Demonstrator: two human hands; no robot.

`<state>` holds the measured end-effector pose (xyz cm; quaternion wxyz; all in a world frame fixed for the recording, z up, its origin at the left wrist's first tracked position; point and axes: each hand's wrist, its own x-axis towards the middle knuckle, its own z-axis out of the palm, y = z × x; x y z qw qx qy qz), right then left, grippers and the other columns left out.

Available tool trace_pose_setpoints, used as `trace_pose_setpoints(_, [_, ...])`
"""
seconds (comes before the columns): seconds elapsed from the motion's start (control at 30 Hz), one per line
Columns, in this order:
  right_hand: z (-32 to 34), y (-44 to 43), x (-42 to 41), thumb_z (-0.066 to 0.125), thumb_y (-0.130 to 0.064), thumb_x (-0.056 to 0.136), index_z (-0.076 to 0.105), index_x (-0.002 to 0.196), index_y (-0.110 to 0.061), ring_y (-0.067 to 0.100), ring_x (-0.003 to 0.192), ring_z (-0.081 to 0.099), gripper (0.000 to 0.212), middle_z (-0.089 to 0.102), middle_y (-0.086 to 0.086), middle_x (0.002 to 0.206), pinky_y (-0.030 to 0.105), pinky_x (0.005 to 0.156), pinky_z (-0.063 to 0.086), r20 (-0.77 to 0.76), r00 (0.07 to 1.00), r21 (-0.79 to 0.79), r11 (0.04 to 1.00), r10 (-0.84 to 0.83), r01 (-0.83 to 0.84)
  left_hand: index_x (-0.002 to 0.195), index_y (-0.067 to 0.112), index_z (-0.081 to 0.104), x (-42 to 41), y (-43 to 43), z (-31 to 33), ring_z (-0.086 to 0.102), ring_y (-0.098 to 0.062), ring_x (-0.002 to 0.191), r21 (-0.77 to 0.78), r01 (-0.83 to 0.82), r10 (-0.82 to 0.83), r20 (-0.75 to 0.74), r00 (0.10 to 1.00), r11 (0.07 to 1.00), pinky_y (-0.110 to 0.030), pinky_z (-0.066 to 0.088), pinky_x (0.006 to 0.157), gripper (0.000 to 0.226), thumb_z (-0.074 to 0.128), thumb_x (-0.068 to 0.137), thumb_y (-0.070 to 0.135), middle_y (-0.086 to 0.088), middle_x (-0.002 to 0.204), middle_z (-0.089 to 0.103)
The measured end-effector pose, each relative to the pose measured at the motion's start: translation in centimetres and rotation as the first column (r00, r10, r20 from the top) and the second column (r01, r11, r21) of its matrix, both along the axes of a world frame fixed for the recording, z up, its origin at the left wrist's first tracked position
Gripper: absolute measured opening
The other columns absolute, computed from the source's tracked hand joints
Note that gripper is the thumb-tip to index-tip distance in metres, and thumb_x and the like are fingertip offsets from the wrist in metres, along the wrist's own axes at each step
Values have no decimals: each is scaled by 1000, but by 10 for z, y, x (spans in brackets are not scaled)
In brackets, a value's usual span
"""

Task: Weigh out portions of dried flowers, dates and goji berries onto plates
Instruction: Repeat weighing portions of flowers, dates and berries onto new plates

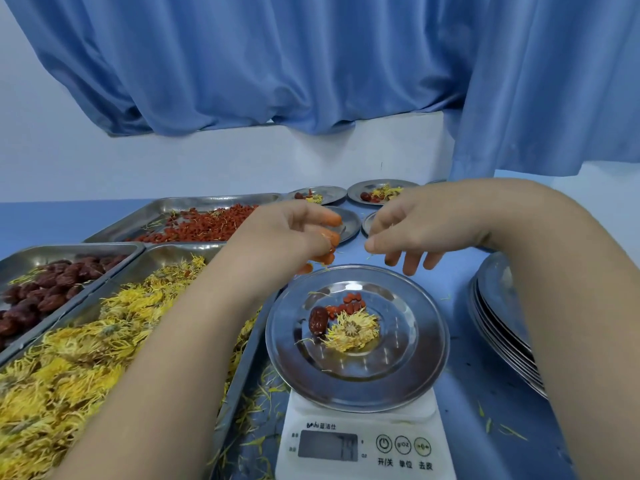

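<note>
Head: L hand [294,233] curled, hold unclear; R hand [410,228] fingers spread, both near plate [427,344].

The person is working bare-armed, the left hand [287,233] wearing what look like orange caps on its fingertips [333,220].

Both arms reach forward; the left hand [294,233] curls its fingers inward, the right hand [408,226] hangs loosely spread.

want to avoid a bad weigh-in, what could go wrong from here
The left hand seems to hold goji berries over the far rim of the plate, so some may drop onto the table. It overhangs the scale; a knock from the right hand could tilt it or skew the reading.
</note>
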<state>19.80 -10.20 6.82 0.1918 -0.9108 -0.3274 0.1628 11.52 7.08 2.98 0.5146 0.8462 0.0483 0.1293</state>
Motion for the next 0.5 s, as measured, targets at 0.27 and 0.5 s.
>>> trace_pose_setpoints(0.27, [11,0,-22,54,-44,92,61,97,-28,8,78,70,18,68,-8,92,27,71,57,96,995,-61,998,1,4,102,28,70,-1,1,-4,59,11,64,129,68,-70,16,997,989,-4,44,55,34,72,78,4,8,87,67])
trace_pose_setpoints(0.5, [-4,-8,-49,52,-52,85,62,91,-36,1,75,62,21,67,-12,84,29,71,51,320,947,-62,997,-32,55,100,29,69,-4,2,3,72,-7,81,90,157,-151,-69,986,983,-32,56,82,17,64,89,17,9,93,74])
